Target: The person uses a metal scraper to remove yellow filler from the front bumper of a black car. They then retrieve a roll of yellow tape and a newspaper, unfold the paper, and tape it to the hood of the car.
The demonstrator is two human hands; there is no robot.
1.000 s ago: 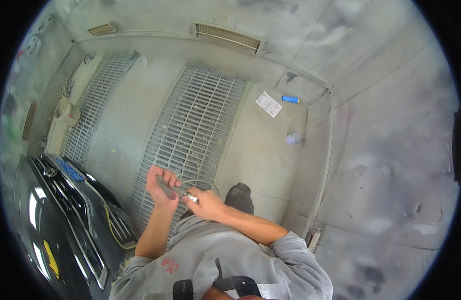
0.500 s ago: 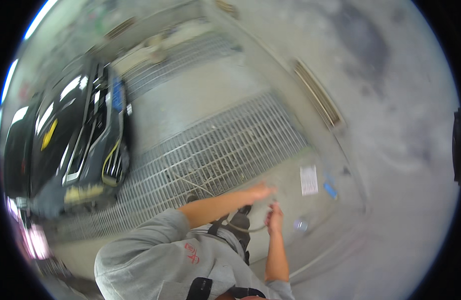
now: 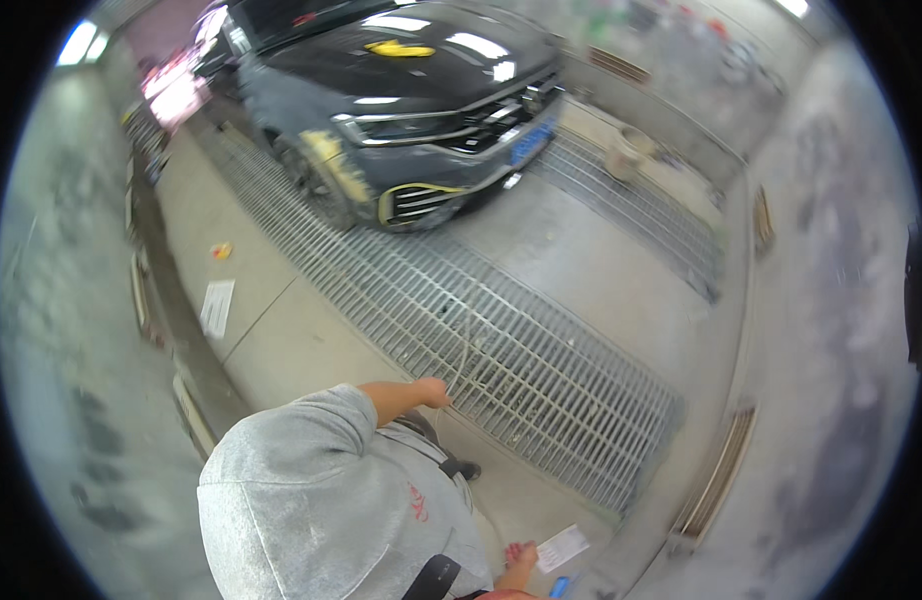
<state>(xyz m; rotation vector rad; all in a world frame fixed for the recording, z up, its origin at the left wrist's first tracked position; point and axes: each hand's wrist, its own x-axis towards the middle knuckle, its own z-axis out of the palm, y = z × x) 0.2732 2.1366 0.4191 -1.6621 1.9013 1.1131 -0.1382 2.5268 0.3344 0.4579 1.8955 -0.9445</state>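
Note:
My left hand (image 3: 433,392) is stretched forward over the near edge of the floor grate, its fingers closed. A thin pale hose (image 3: 465,352) runs from beside this fist onto the grate, and a further length drops past my body. Low in the picture, my right hand (image 3: 521,553) is curled closed where the hose comes down to it; the fingers are small and blurred. Just beyond that hand, a printed white sheet (image 3: 564,548) lies on the floor. A small blue object (image 3: 559,587) is close by, partly cut off.
A dark car (image 3: 431,110) with grey and yellowish patches stands ahead, a yellow cloth (image 3: 399,48) on its hood. Metal grating (image 3: 541,400) crosses the floor. A bucket (image 3: 629,153) stands at the far right. Another white sheet (image 3: 217,308) lies at left. Low walls flank both sides.
My view has swung left, bringing the car to upper centre. My hands were close together; now they are far apart, the left one ahead and closed, the right one low.

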